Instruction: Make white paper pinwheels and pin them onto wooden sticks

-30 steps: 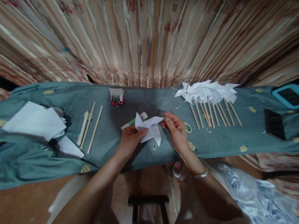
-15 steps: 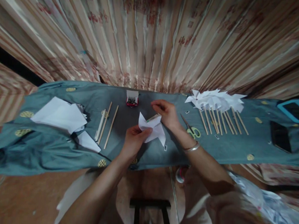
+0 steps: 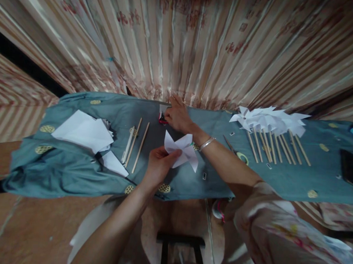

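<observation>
A white paper pinwheel (image 3: 183, 151) without a stick is pinched at its centre by my left hand (image 3: 160, 160), over the middle of the cloth. Beyond it, my right hand (image 3: 179, 115) reaches to the small red box (image 3: 162, 118) near the far edge. The thumb and fingertips are bent at the box's opening and cover much of it; whether they grip anything inside is too small to tell. The box's white lid stands up.
On the blue-green cloth (image 3: 73, 174) lie white paper sheets (image 3: 83, 131) at the left, then wooden sticks (image 3: 140, 148) and a white pen-like rod. Scissors (image 3: 242, 157), finished pinwheels (image 3: 274, 120) on sticks and a dark phone (image 3: 352, 168) are at the right.
My right hand has moved away from the pinwheel, forward and left to the red box. My left hand still holds the pinwheel. The whole view has shifted slightly.
</observation>
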The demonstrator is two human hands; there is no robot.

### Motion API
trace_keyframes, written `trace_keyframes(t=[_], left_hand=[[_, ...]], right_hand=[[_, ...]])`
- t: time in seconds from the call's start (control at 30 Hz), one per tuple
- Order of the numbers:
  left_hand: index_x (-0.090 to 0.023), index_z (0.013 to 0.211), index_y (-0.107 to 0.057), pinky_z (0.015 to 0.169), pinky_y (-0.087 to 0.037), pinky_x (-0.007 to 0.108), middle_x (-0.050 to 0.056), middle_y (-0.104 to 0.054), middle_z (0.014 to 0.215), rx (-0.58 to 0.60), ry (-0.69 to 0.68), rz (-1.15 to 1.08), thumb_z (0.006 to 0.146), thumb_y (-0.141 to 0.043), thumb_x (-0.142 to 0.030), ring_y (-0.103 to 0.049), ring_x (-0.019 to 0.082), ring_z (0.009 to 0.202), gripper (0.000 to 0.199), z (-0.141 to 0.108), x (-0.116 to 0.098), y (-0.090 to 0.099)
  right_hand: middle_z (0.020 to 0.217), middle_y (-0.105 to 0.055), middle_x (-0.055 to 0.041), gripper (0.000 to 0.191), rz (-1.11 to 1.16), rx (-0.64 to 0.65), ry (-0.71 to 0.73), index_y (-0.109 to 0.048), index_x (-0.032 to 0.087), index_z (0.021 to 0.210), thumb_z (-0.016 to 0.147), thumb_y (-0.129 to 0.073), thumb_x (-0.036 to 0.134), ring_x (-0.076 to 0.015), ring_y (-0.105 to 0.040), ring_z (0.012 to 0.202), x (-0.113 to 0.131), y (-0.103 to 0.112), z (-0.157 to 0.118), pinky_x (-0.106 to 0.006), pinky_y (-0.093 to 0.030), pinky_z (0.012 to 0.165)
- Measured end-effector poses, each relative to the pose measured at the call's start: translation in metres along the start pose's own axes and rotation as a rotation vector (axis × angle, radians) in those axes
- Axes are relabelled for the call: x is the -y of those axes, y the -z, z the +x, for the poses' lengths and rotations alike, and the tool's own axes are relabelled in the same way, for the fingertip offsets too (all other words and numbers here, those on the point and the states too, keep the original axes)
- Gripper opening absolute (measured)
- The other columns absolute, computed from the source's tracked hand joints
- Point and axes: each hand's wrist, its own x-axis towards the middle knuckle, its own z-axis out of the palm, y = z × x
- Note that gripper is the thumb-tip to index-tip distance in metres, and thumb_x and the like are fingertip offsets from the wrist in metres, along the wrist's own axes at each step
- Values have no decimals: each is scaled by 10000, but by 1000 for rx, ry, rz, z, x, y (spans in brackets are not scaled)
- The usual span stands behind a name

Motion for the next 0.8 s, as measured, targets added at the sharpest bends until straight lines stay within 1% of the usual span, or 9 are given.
trace_keyframes(t=[0.1,0.17,0.27,0.37,0.53,0.67,0.8], left_hand=[[-159,622,-752,557,-423,226,9,-699,603,11,-10,8,506,-855,-304,-548,96,526,212,1,1,0],[-164,624,-754,561,-430,229,13,-705,614,18,-14,4,510,-854,-304,-556,100,533,206,1,2,0],[-166,619,-755,561,-433,227,19,-714,629,13,-6,-7,498,-866,-302,-566,102,540,213,0,2,-1],[-162,626,-755,566,-439,225,19,-717,636,15,-2,-12,498,-876,-308,-567,101,543,229,-1,1,-2],[-157,645,-760,580,-462,233,13,-723,646,11,-8,-25,499,-871,-288,-575,106,552,225,0,2,-3],[-162,654,-766,587,-469,233,14,-731,659,11,-9,-24,514,-855,-278,-586,110,564,203,1,3,-4],[-161,636,-756,583,-460,233,16,-724,657,18,-11,-16,526,-847,-276,-577,108,559,183,0,2,-4]], right_hand=[[1545,-413,-190,155,-24,42,33,-741,102,883,826,-644,208,-409,-215,1499,-2,-5,7,-629,-223,1168],[1530,-424,-196,160,-36,53,50,-739,95,894,807,-659,203,-416,-224,1486,-4,-8,11,-638,-229,1158],[1496,-452,-216,150,-46,59,28,-732,86,891,799,-639,159,-404,-252,1470,-3,-11,15,-632,-246,1153],[1473,-472,-214,149,-40,64,-2,-726,92,891,808,-612,139,-384,-271,1461,-1,-11,17,-616,-261,1157],[1439,-495,-212,159,-40,62,-9,-711,85,905,826,-577,118,-367,-287,1450,1,-10,16,-587,-281,1163],[1430,-502,-222,200,-50,91,-16,-709,69,936,839,-537,100,-355,-307,1447,3,-8,16,-561,-298,1167],[1434,-497,-227,219,-50,88,2,-711,72,952,862,-515,113,-360,-293,1463,2,-11,17,-570,-273,1184]])
